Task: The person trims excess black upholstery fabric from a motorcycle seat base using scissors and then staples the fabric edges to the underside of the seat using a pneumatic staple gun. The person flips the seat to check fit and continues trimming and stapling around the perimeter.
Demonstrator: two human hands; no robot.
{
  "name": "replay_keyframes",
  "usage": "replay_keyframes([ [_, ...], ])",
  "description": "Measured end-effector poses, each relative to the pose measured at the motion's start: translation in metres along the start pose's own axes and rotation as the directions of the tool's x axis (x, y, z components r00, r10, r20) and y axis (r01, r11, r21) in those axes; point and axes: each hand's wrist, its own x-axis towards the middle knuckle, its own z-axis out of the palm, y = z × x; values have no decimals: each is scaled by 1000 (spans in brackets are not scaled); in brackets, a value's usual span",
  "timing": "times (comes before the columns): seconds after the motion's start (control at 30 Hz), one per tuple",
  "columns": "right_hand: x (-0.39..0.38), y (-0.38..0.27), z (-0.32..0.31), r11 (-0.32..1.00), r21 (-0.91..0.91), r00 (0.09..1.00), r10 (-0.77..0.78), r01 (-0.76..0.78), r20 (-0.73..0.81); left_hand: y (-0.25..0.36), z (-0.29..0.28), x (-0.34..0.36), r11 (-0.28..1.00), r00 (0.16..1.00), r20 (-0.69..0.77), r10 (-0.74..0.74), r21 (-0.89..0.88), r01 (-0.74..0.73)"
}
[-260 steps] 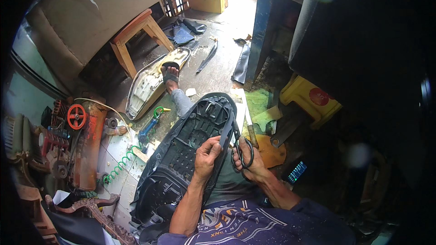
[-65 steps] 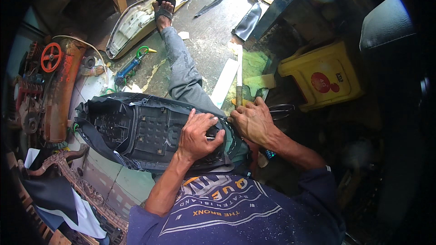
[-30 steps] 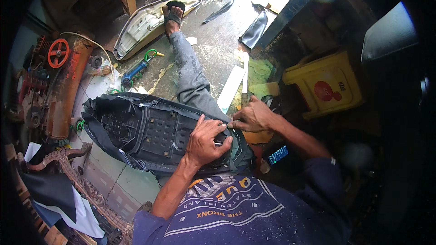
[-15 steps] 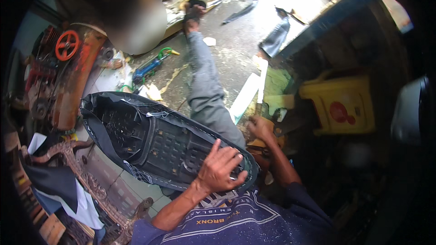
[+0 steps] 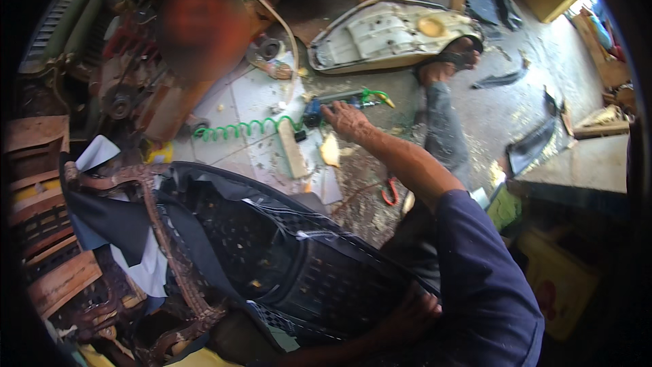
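Right arm at full stretch, and the right hand (image 5: 348,121) is on the blue air tool (image 5: 313,113) down on the floor (image 5: 367,197), fingers bent over it; whether they've closed round it, I can't tell. A green coiled hose (image 5: 238,128) lies just beside. Back at the lap, the black motorcycle seat (image 5: 333,275) sits underside up, slanting, the shadowed left hand (image 5: 415,311) at its near end, its openness and hold too dim to call.

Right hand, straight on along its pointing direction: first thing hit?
Probably the blue tool on the floor. The right hand's fingertips overlap it in the picture; contact or a small gap, I can't tell.
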Motion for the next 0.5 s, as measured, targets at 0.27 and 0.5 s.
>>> replay_keyframes([
  [0.27, 39, 2, 1, 843, 480, 967, 251, -241, 44, -22, 3, -11, 997, 998, 3, -59, 52, 59],
  [0.5, -73, -12, -145, -108, 877, 669, 692, 469, -273, -25, -31, -8, 996, 992, -125, 20, -86, -31],
])
